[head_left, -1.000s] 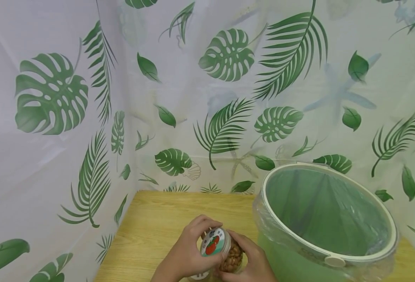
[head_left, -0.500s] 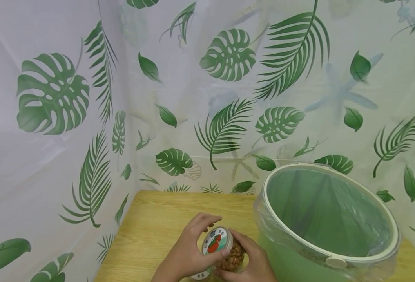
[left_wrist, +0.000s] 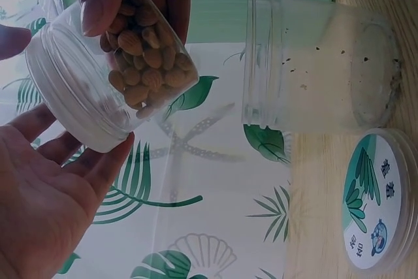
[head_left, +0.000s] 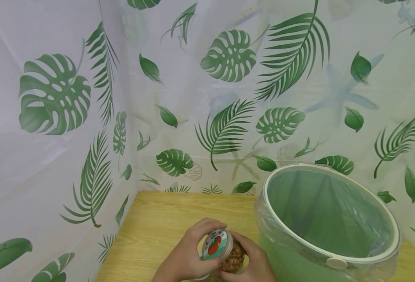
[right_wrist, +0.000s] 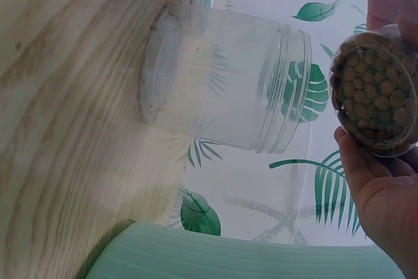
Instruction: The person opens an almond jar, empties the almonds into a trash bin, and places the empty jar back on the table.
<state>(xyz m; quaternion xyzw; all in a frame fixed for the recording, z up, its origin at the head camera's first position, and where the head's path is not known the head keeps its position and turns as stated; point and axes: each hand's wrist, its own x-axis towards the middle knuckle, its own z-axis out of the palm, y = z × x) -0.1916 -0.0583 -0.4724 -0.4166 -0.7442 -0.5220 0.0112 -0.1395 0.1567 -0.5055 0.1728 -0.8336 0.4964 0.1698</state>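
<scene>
A clear plastic jar of almonds is held tilted above the table. My right hand grips its body. My left hand has its fingers curved round the jar's lid, which carries a tomato picture; in the left wrist view the fingertips touch the lid's lower rim. The lid sits on the jar mouth. Below stands a second clear jar, uncapped, with a few dark specks inside. A loose lid with a green plant picture lies beside it on the table.
A green bin with a cream rim and a clear plastic liner stands right of my hands. The wooden table meets leaf-printed sheeting at the back and left.
My left fingers lifted off the lid half a second ago and are back round its rim now, with the lid turned slightly. My right hand keeps its grip on the jar.
</scene>
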